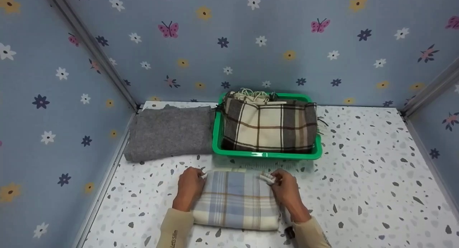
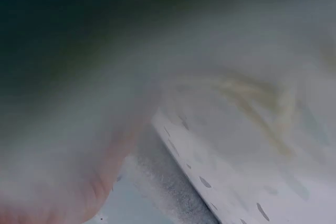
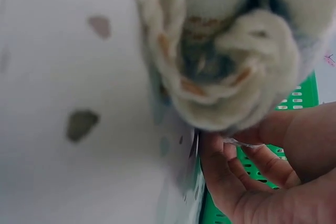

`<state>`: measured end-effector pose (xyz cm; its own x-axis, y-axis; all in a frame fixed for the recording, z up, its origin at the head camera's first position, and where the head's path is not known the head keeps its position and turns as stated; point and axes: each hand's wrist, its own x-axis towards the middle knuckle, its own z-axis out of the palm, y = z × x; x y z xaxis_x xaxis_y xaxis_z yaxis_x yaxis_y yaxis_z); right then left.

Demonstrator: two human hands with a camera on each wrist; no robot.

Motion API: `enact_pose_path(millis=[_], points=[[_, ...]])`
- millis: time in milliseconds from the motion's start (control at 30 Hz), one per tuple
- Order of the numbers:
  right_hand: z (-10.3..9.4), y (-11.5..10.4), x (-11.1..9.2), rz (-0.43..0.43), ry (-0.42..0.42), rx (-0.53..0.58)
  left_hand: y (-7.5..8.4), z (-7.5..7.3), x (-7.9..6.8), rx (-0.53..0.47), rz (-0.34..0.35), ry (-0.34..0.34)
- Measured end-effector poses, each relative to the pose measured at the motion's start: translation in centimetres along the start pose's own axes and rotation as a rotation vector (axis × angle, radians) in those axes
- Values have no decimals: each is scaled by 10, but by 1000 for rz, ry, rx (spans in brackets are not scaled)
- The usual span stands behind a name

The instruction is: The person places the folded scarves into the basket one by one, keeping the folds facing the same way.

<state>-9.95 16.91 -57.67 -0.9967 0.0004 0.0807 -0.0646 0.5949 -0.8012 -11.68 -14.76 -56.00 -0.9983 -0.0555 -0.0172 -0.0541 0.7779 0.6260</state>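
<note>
A person in beige sleeves (image 1: 176, 224) is bending both hands to a folded blue cloth (image 1: 235, 201), a soft, thick rectangle of blue, cream and tan plaid that is lying on the speckled surface (image 1: 365, 162) just in front of a green basket (image 1: 267, 155). The left hand (image 1: 191, 183) is pinching the cloth's far left corner, its grip narrow on a pale edge; the right hand (image 1: 285, 188) is holding the far right corner in a similarly narrow grip, a whitish edge rolling up beside its fingertips. The right wrist view is showing twisted cream cords (image 3: 236, 72) curling close to the lens, with the basket's slotted side appearing beyond the hand, while the left wrist view is blurring too heavily to reveal that grip's details. Behind, the glossy, round-cornered basket is holding a folded brown cloth (image 1: 269, 124), woven in cream and dark checks, its stringy fringe (image 1: 251, 96) tangling at the back. A fuzzy gray cloth (image 1: 170, 133) is lying folded to the basket's left, and a wall (image 1: 233, 61) of printed flowers and butterflies is rising behind.
</note>
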Motion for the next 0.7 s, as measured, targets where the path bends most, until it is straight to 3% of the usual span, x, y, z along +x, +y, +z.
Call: enact_pose_path(millis=[233,467,700], points=[[-5,2,2,20,14,-17,5,1,3,-30,1,-13],[-11,6,2,6,17,-29,14,3,7,-13,30,-86],[-19,9,2,18,4,-24,17,8,11,-10,-6,-137]])
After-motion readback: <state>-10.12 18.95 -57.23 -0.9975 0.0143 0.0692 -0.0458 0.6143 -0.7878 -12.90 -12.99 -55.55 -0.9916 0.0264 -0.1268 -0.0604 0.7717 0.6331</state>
